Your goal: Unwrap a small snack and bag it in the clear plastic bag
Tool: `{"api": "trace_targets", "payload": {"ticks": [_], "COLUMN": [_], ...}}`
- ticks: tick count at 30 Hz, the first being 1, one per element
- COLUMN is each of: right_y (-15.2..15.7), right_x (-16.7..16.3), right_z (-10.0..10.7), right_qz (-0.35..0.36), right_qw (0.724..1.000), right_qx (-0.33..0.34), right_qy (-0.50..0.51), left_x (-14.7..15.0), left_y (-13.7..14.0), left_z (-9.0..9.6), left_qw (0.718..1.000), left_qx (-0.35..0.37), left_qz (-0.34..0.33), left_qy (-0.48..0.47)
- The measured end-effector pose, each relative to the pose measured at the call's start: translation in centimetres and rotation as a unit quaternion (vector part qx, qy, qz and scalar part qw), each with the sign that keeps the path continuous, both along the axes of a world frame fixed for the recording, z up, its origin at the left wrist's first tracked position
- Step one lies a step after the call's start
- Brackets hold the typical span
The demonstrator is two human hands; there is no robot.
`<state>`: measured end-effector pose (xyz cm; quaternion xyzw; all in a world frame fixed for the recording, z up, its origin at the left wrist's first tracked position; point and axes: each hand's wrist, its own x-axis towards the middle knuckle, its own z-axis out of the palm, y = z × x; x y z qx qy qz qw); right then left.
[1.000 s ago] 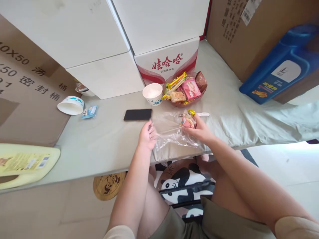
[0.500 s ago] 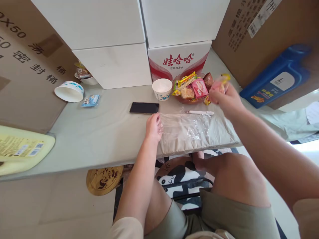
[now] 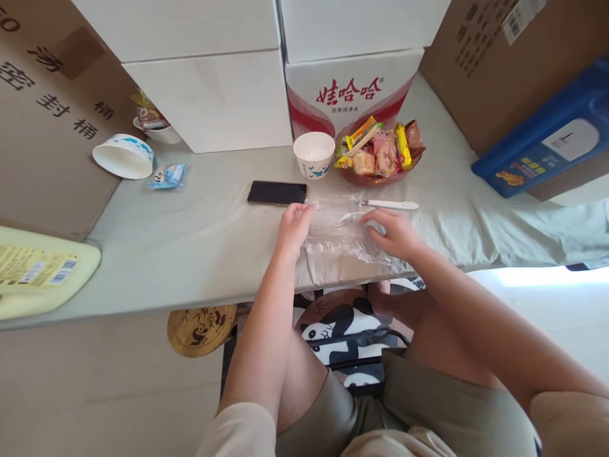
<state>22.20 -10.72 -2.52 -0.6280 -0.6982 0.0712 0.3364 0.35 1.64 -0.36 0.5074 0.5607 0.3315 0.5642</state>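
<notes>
Clear plastic bag (image 3: 340,230) lies flat near the table (image 3: 200,254) edge under both our hands — left hand (image 3: 294,228) presses its left end, right hand (image 3: 396,233) rests on its right end, neither grip closed around it. Just beyond lie a white pen (image 3: 392,204), a phone (image 3: 277,192) and a snack bowl (image 3: 378,152).

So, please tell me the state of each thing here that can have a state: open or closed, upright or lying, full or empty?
Clear plastic bag: flat, empty, under both hands.
Paper cup: upright, empty.
Paper bowl: on its side.
Snack bowl: full.
Phone: screen dark.
Pen: lying flat.
Left hand: on bag.
Right hand: on bag.
</notes>
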Motion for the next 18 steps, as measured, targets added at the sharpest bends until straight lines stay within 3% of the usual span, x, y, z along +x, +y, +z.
{"api": "trace_targets", "payload": {"ticks": [2,4,5,7,9,11,14,18], "right_y": [-0.4,-0.5,-0.5,-0.5,-0.5,-0.6,-1.0,-2.1], "right_x": [-1.1,-1.6,-1.8,-1.9,-1.8,-1.6,-1.1,-0.6], "right_z": [-2.0,-2.9,-3.0,-2.7,-2.2,-1.6,-1.0,-0.4], "right_qz": [0.007,-0.033,-0.052,-0.054,-0.017,0.005,-0.007,-0.008], "right_qw": [0.999,0.997,0.995,0.993,0.993,0.993,0.993,0.991], "right_qx": [0.010,0.028,0.028,0.003,-0.036,-0.060,-0.070,-0.113], "right_qy": [-0.036,-0.071,-0.086,-0.105,-0.110,-0.104,-0.093,-0.067], "left_x": [-0.6,-1.1,-1.3,-1.6,-1.9,-2.3,-3.1,-3.9], "left_y": [0.1,-0.4,-0.8,-1.5,-1.8,-1.7,-1.1,-1.1], "left_z": [-0.5,-0.5,-0.4,-0.2,-0.4,-0.7,-1.2,-0.8], "left_qw": [0.983,0.939,0.917,0.886,0.860,0.845,0.842,0.851], "left_qx": [0.111,0.236,0.291,0.360,0.358,0.317,0.273,0.279], "left_qz": [0.028,0.035,0.012,-0.112,-0.268,-0.357,-0.386,-0.385], "left_qy": [0.142,0.246,0.271,0.271,0.244,0.239,0.259,0.225]}}
